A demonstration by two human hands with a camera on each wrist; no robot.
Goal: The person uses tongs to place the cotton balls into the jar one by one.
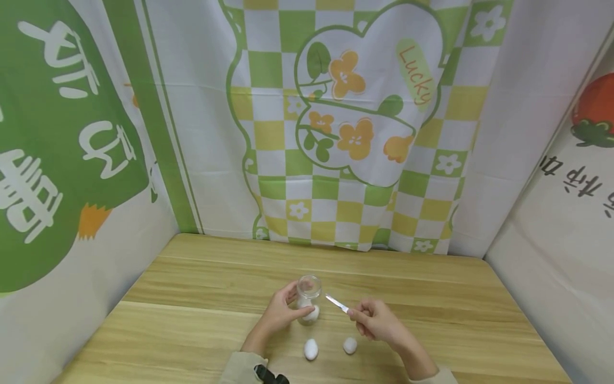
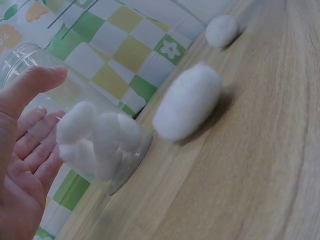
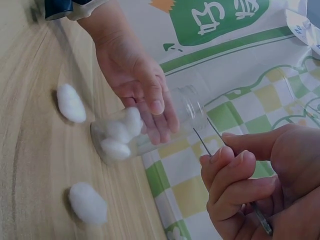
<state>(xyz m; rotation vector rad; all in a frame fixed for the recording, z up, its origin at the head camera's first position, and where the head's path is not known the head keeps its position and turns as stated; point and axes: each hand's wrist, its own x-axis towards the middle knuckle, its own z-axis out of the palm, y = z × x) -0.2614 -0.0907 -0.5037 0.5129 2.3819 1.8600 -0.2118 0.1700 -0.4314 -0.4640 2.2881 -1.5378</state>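
Note:
A clear jar stands upright on the table with several white cotton balls in its lower part. My left hand holds it from the left, the thumb on the near side and the fingers behind. In my right hand, to the right of the jar, metal tweezers are pinched between thumb and fingers. Their slim tips lie apart near the jar's mouth, and I see nothing between them. An oval cotton ball and a rounder cotton ball lie on the near side of the jar.
The wooden table ends at the back against a hanging checked cloth. Printed cloth walls close off the left and right sides. A dark strap-like device sits at my left sleeve.

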